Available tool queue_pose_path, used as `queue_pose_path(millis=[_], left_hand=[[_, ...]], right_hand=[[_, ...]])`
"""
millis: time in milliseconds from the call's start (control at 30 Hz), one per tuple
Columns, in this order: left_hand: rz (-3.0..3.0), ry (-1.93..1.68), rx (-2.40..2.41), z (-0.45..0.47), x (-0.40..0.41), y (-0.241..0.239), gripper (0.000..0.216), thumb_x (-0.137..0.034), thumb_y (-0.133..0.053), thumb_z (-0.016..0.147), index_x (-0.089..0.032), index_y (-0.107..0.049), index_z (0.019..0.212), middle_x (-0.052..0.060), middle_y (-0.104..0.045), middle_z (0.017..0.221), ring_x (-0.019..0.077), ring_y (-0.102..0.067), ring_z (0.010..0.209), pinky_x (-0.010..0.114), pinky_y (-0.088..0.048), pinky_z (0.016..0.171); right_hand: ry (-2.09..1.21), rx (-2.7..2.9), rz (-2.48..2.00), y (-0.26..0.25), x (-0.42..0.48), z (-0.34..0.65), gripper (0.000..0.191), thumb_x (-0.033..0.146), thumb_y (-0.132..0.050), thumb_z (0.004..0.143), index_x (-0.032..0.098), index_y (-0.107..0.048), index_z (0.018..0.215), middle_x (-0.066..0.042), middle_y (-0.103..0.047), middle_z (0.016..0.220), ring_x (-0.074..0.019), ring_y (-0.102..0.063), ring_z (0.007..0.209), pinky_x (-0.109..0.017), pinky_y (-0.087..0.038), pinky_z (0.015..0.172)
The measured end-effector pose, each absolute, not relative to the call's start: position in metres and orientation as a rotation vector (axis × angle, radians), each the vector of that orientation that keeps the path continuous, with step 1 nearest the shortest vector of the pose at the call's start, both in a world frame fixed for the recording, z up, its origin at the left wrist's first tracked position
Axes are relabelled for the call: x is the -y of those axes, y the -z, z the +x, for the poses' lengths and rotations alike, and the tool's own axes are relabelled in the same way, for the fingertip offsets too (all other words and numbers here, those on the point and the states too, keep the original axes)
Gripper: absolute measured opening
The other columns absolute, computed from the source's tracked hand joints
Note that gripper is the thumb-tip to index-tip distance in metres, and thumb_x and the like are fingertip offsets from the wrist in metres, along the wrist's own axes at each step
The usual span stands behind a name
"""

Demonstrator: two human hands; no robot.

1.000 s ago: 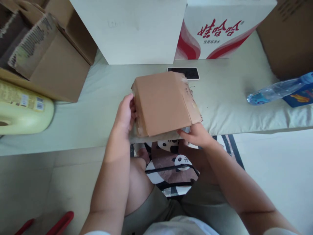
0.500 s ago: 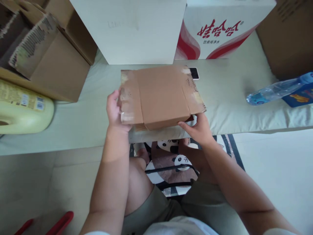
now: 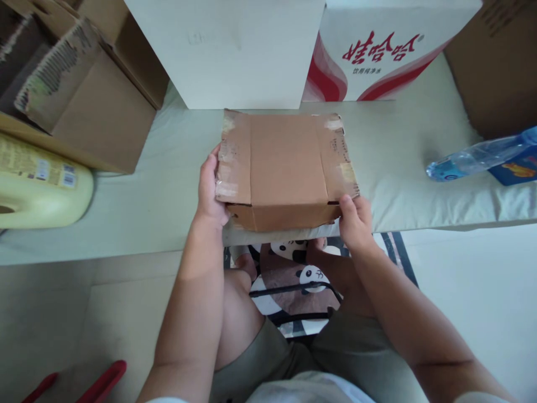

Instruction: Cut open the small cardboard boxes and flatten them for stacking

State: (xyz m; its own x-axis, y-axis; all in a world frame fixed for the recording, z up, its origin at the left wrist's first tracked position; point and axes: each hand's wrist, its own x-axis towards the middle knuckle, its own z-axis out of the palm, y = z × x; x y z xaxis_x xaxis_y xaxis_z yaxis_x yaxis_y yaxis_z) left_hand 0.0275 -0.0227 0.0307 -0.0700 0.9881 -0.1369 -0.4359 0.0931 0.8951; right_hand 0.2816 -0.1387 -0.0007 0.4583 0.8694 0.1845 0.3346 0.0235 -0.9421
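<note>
A brown cardboard box (image 3: 287, 162), creased along its folds, is held at the front of the cloth-covered surface. Its two side flaps stick out left and right, with torn edges and patches of old tape. My left hand (image 3: 211, 190) grips the left flap and side, the thumb along the edge and the other fingers hidden beneath. At the front right corner my right hand (image 3: 354, 221) pinches the right flap, thumb on top. The underside of the box is out of sight.
Behind stand a white box (image 3: 235, 61) and a white-and-red carton (image 3: 377, 61). Open cardboard boxes (image 3: 100, 106) and a yellow jug (image 3: 46, 184) are at left. On the right lie a plastic bottle (image 3: 474, 157), a blue packet (image 3: 518, 168) and a brown carton (image 3: 495, 73).
The box has shifted a little right and straightened, its front face now showing more. My right hand has moved from beneath the front edge to a pinch on the right flap's corner.
</note>
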Motion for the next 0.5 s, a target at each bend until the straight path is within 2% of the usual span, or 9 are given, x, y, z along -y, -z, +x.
queue_pose_path(millis=[200, 300, 400, 500], left_hand=[[0.773, -1.288, -1.046, 0.023, 0.02, -0.026, 0.04, -0.061, -0.07, 0.083, -0.029, -0.074, 0.107, 0.003, -0.079, 0.122, 0.0322, -0.063, 0.135, 0.041, -0.056, 0.107], [0.843, -1.324, -1.128, 0.021, 0.015, -0.024, 0.035, -0.05, -0.076, 0.077, -0.027, -0.075, 0.104, 0.003, -0.08, 0.11, 0.0303, -0.07, 0.122, 0.037, -0.058, 0.095], [0.875, -1.328, -1.252, 0.018, 0.011, -0.023, 0.041, -0.037, -0.086, 0.067, -0.023, -0.075, 0.104, 0.001, -0.075, 0.091, 0.0254, -0.071, 0.101, 0.033, -0.056, 0.083], [0.886, -1.293, -1.231, 0.019, 0.011, -0.028, 0.053, -0.024, -0.093, 0.06, -0.022, -0.072, 0.108, -0.003, -0.072, 0.093, 0.0195, -0.066, 0.099, 0.029, -0.052, 0.088]], right_hand=[[-0.729, 0.898, -1.471, 0.01, 0.14, 0.283, 0.054, 0.071, -0.067, 0.088, 0.023, -0.054, 0.066, 0.002, -0.05, 0.062, -0.0139, -0.044, 0.056, -0.028, -0.037, 0.05], [-0.75, 0.868, -1.396, 0.008, 0.142, 0.282, 0.053, 0.067, -0.07, 0.087, 0.023, -0.052, 0.064, 0.002, -0.048, 0.059, -0.0143, -0.044, 0.054, -0.03, -0.04, 0.05], [-0.749, 0.905, -1.324, 0.005, 0.144, 0.283, 0.052, 0.067, -0.067, 0.087, 0.025, -0.051, 0.062, 0.001, -0.046, 0.055, -0.0185, -0.053, 0.056, -0.034, -0.047, 0.055], [-0.835, 0.913, -1.26, 0.003, 0.146, 0.285, 0.05, 0.07, -0.063, 0.085, 0.026, -0.054, 0.064, -0.001, -0.052, 0.057, -0.0243, -0.064, 0.065, -0.038, -0.052, 0.06]])
